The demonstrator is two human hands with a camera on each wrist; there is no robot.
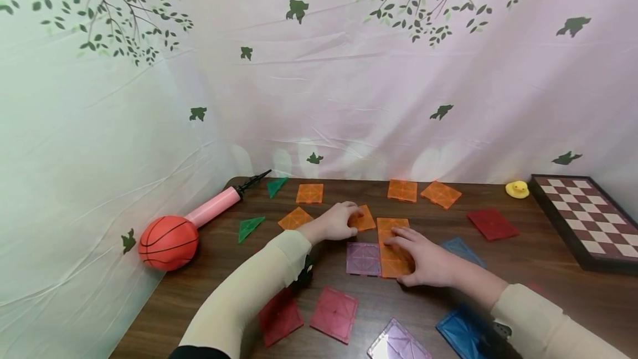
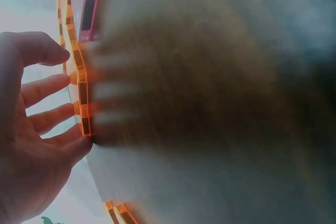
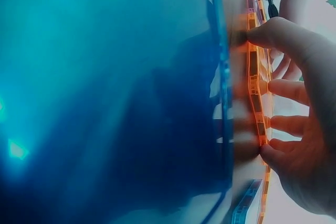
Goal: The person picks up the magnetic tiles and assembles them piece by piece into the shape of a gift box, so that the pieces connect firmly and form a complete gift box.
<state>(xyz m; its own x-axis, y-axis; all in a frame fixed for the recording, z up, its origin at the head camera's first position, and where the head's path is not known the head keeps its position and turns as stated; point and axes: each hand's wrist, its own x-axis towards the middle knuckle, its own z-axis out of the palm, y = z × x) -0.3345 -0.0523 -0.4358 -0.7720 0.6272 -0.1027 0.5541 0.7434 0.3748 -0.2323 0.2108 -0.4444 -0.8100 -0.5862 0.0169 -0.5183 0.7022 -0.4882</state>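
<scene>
In the head view my left hand [image 1: 340, 220] holds a square orange magnetic tile [image 1: 366, 218] by its edges, thumb on the near side; the left wrist view shows its fingers along this tile [image 2: 83, 93]. My right hand [image 1: 423, 259] spans the nearer of two orange tiles [image 1: 394, 259] that lie edge to edge in a column. In the right wrist view its thumb and fingers are at the edges of the orange tile [image 3: 255, 85]. A purple tile [image 1: 363, 259] lies against the left side of the nearer orange tile, between the hands.
Around them lie orange tiles [image 1: 310, 193], green triangles [image 1: 251, 229], red tiles [image 1: 335, 313], blue tiles [image 1: 461, 334] and another purple tile [image 1: 399, 342]. A toy basketball [image 1: 168, 242] and pink pump [image 1: 214, 208] are left; a rubber duck [image 1: 517, 189] and checkerboard [image 1: 593, 215] stand right.
</scene>
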